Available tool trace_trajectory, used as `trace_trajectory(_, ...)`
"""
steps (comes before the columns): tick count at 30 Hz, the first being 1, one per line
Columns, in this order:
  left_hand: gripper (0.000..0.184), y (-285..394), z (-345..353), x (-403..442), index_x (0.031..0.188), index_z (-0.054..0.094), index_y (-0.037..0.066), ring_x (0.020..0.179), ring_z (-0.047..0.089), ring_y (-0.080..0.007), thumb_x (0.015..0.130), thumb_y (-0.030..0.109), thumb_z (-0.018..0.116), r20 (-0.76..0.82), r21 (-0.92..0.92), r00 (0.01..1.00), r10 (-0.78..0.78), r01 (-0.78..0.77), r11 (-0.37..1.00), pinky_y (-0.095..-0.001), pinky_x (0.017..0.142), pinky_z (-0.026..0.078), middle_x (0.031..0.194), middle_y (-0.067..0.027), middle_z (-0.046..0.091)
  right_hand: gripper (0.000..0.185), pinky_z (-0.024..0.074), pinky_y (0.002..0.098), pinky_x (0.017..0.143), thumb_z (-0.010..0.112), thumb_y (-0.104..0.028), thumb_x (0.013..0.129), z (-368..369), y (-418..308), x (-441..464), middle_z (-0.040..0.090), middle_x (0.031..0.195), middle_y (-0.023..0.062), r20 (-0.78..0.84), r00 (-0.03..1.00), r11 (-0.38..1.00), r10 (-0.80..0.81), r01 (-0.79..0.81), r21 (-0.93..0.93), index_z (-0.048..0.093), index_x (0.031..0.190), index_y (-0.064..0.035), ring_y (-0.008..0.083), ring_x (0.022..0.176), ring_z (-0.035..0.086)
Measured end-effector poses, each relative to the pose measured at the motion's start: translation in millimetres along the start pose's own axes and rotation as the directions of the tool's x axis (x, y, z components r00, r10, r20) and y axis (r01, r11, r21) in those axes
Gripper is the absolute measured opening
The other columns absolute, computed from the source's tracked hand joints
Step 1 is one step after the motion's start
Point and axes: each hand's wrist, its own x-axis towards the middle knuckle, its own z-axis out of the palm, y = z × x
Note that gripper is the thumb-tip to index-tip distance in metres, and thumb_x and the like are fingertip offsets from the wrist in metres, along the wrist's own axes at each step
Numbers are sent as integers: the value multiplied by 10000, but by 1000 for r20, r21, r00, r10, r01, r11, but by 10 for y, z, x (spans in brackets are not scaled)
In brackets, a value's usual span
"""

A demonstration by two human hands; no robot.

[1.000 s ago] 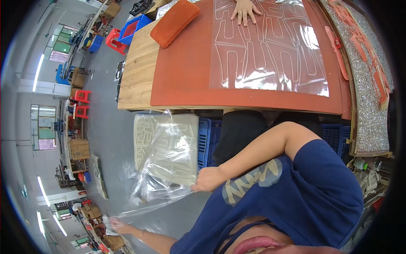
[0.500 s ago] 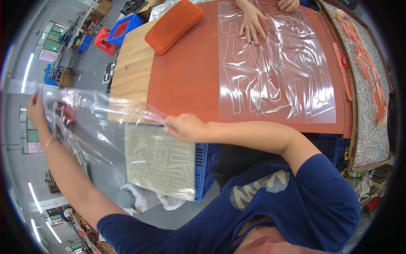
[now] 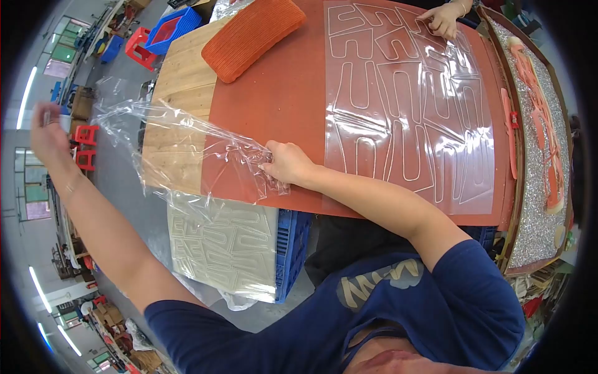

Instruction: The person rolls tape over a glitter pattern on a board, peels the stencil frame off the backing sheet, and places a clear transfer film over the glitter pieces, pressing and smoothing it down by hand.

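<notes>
My right hand point(image 3: 290, 164) is closed on the bunched edge of a thin clear plastic film point(image 3: 180, 134), above the near edge of the red-brown mat point(image 3: 268, 118). The film trails left, crumpled, over the wooden board and past its edge. Raised at the far left, my left hand point(image 3: 50, 134) is apart from the film, its fingers loosely bent and slightly blurred. On the mat to the right lies a clear sheet with moulded outlines point(image 3: 380, 118). A co-worker's hand point(image 3: 443, 20) touches its far right corner.
An orange ribbed cushion point(image 3: 252, 38) rests on the mat beside the wooden board point(image 3: 177, 106). Below the table edge, more moulded sheets point(image 3: 227, 249) lie on a blue crate point(image 3: 293, 249). At the right stands a glittery tray point(image 3: 529, 212) with pink pieces.
My left hand has come away from the film and moved upward. My right hand has shifted right with the film, which now drapes over the board. One co-worker hand has left the moulded sheet.
</notes>
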Motion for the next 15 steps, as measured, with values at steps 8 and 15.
trace_trajectory(8, 332, -897, 1119, -3641, 1009, 650, -38, 822, 642, -389, 898, 271, 601, 494, 869, 609, -621, -338, 360, -413, 775, 499, 919, -243, 656, 273, 542, 384, 544, 638, -122, 796, -94, 0, 129, 657, 770, 209, 100, 993, 996, 62, -67, 52, 550, 988, 52, 295, 628, 669)
trace_trajectory(15, 392, -1081, 1115, -4199, 1143, 566, -62, 971, 601, -433, 962, 278, 495, 275, 922, 813, -514, -71, 382, -471, 835, 474, 1064, -288, 616, 280, 527, 306, 398, 621, -112, 867, -406, -68, 8, 661, 753, 168, 282, 934, 942, 218, -277, 190, 519, 1067, 55, 217, 525, 657)
